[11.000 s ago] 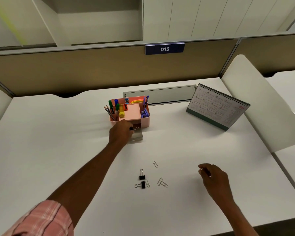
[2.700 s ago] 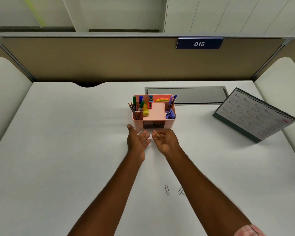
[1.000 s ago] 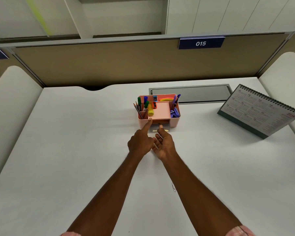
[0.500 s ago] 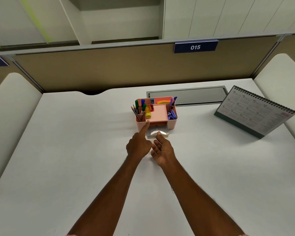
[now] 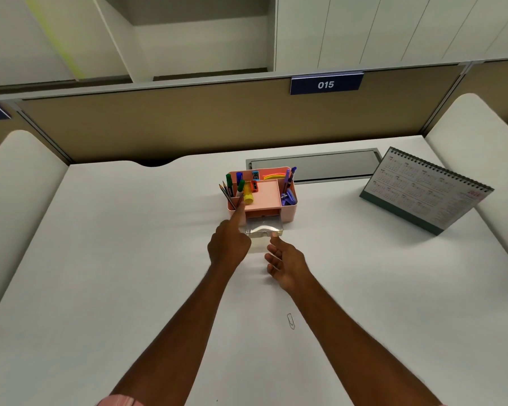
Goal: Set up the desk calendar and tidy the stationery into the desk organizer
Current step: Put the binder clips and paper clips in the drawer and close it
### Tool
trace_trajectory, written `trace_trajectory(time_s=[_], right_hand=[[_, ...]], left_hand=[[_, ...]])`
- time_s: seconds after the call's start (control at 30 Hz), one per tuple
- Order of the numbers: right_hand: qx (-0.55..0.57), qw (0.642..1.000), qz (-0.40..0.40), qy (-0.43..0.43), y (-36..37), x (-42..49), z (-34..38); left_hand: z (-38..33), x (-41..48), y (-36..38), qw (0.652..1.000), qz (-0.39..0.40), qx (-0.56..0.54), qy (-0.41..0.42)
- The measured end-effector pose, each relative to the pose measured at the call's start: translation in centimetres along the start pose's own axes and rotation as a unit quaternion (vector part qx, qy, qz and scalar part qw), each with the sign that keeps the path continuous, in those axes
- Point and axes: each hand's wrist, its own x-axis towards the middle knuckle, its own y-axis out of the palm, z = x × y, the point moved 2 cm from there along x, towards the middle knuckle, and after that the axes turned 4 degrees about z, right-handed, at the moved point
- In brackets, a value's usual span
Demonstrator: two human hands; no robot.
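Now the left hand point(image 5: 228, 247) holds its index finger straight against the front left corner of the pink desk organizer point(image 5: 288, 213), its other fingers curled on nothing. The right hand point(image 5: 285, 262) lies relaxed, one fingertip at the pulled-out clear drawer point(image 5: 264, 228). A paper clip point(image 5: 291, 320) lies on the table point(image 5: 129, 259) between the forearms. The desk calendar point(image 5: 422, 191) stands at the right.

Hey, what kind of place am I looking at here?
Most likely a shared office or a library study carrel. A tan partition runs behind the white desk, a plate reading 015 numbers the seat, and rounded side dividers wall it off from the neighbouring desks.
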Motion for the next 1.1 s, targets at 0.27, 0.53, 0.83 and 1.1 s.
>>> trace_trajectory(time_s=[0.27,0.53,0.83,1.1], right_hand=[[-0.086,0.995,0.034,-0.046,-6.5,-2.3,1.7],[-0.119,0.988,0.015,-0.094,-12.1,-5.5,1.9],[-0.231,0.964,-0.041,-0.125,-15.8,-7.1,-1.4],[-0.544,0.807,-0.076,-0.216,-17.9,-7.5,-4.4]], left_hand=[[-1.0,-3.9,-0.4,0.985,-0.118,-0.123,0.016],[0.1,-11.0,5.3,0.986,0.010,-0.157,0.052],[2.0,-15.5,10.4,0.991,0.113,-0.061,0.032],[2.8,-16.8,11.0,0.989,0.122,-0.019,0.075]])
